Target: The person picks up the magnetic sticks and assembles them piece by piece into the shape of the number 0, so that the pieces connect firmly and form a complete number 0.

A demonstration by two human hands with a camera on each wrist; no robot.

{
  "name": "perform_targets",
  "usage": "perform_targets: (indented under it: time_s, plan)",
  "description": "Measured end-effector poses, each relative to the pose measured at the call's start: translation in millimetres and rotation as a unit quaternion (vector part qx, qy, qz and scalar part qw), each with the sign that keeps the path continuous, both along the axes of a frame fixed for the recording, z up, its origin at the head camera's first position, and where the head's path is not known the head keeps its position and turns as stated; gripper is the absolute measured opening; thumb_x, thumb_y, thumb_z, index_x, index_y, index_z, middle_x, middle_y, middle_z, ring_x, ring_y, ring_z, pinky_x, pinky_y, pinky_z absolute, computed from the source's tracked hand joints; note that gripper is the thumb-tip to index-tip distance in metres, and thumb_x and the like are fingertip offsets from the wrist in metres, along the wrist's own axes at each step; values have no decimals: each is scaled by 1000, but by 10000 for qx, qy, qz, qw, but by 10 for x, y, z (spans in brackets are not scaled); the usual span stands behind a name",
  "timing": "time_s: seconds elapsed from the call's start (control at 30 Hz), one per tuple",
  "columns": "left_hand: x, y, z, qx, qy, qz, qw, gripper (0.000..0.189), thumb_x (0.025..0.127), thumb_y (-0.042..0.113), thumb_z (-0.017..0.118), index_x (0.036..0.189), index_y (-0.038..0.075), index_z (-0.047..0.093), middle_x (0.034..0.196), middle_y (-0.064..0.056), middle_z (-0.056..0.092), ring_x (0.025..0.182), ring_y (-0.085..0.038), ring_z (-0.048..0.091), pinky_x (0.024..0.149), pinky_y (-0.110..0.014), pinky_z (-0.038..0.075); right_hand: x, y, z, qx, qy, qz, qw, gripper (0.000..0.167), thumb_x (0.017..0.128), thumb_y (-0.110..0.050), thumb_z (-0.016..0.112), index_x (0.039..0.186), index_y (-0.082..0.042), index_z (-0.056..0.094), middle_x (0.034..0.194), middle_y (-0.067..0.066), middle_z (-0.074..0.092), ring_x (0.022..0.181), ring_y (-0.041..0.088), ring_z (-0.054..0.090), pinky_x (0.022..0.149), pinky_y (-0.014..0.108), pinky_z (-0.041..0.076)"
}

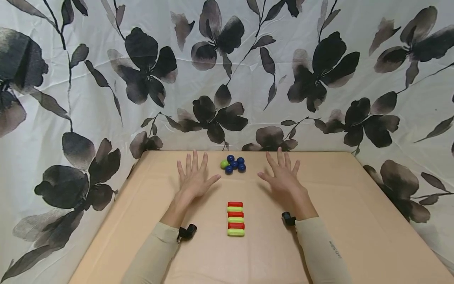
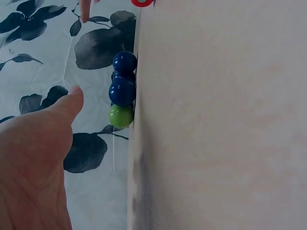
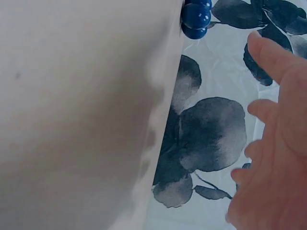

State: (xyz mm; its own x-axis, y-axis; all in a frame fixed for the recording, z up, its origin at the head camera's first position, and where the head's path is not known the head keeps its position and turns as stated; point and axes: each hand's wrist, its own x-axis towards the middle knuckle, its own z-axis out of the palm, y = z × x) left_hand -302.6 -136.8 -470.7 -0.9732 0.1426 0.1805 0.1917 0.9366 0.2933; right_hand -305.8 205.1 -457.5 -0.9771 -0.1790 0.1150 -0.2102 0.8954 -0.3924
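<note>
My left hand (image 1: 194, 181), fingers straight and spread, hovers left of a cluster of several glossy blue balls (image 1: 234, 165) and one green ball (image 1: 224, 164). To the cluster's right hovers my right hand (image 1: 283, 179), its fingers likewise spread. Neither holds anything. Between the forearms lies a column of alternating red pieces (image 1: 235, 215) and yellow-green pieces (image 1: 235, 232), touching or nearly so. In the left wrist view the left thumb (image 2: 72, 103) points toward the green ball (image 2: 121, 116). The right wrist view has blue balls (image 3: 195, 18) at the top, apart from the right hand (image 3: 283, 143).
The light wooden table (image 1: 354, 236) carries the balls near its far edge. Behind it hangs a white cloth with dark flowers (image 1: 255, 79), which also shows along both sides. Small black cameras (image 1: 187, 232) sit on the wrists.
</note>
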Motion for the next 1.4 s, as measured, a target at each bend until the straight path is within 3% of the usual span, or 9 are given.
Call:
perform_targets:
  time_s: [0.1, 0.2, 0.37, 0.5, 0.63, 0.7, 0.83, 1.13, 1.4]
  plan:
    - [3, 6, 18, 50, 2, 4, 10000, 101, 95, 74, 53, 168, 20, 11, 173, -18, -14, 160, -42, -13, 119, -69, -19, -8, -35, 47, -317, -221, 375, 9985, 88, 98, -61, 62, 167, -24, 21, 175, 14, -6, 161, 44, -4, 120, 71, -15]
    - [-13, 26, 22, 99, -1, -27, 9999, 100, 95, 71, 57, 169, 21, 11, 173, -18, -14, 160, -44, -12, 119, -70, -18, 0, -89, 96, -871, -614, 897, 9902, 81, 98, -54, 67, 164, -21, 33, 173, 14, 22, 158, 41, 23, 126, 66, 12]
    - [-101, 108, 21, 419, 75, -466, 9980, 99, 96, 63, 64, 168, 19, 14, 174, -17, -11, 161, -42, -7, 120, -70, -14, 51, -253, 169, -1310, -1373, 2008, 9611, 56, 98, -35, 73, 145, -9, 59, 135, 14, 67, 119, 30, 63, 105, 53, 51]
    - [-205, 206, 14, 769, 84, -1199, 9898, 92, 95, 53, 71, 167, 20, 23, 175, -18, 2, 161, -39, 8, 124, -68, 2, 90, -456, 172, -1131, -1751, 2697, 9401, 32, 96, -22, 76, 123, -5, 71, 98, 4, 71, 89, 19, 63, 85, 35, 55]
    - [-285, 307, 11, 1001, 51, -1629, 9815, 74, 98, 42, 73, 160, 20, 41, 158, -18, 37, 140, -36, 41, 113, -58, 32, 121, -642, 116, -933, -2001, 2972, 9289, 18, 96, -18, 76, 113, -10, 73, 87, -3, 68, 80, 15, 60, 77, 28, 52]
    - [-312, 355, 11, 966, 16, -1673, 9812, 62, 100, 37, 71, 155, 18, 50, 140, -15, 52, 120, -30, 53, 102, -49, 43, 140, -711, 93, -817, -2075, 3003, 9274, 15, 96, -16, 75, 111, -13, 73, 87, -4, 67, 80, 13, 60, 76, 27, 52]
    - [-362, 455, 5, 670, -45, -1604, 9848, 51, 103, 33, 67, 148, 13, 57, 117, -10, 62, 92, -21, 56, 81, -39, 51, 172, -798, 72, -618, -2091, 3047, 9271, 10, 94, -11, 75, 104, -14, 73, 85, -4, 66, 79, 13, 59, 73, 27, 51]
    - [-389, 593, -30, 376, -101, -1134, 9928, 39, 102, 29, 68, 138, 13, 66, 117, -9, 62, 97, -23, 59, 82, -41, 55, 166, -860, 20, -140, -1785, 2972, 9379, 9, 93, -10, 74, 99, -16, 73, 84, -7, 65, 78, 11, 58, 74, 27, 51]
    - [-364, 597, -29, 333, -159, -1091, 9934, 37, 99, 28, 72, 133, 16, 63, 119, -10, 59, 108, -26, 60, 88, -47, 56, 146, -875, -9, 289, -1428, 2792, 9491, 10, 91, -19, 81, 96, -20, 72, 81, -9, 63, 77, 11, 57, 74, 28, 50]
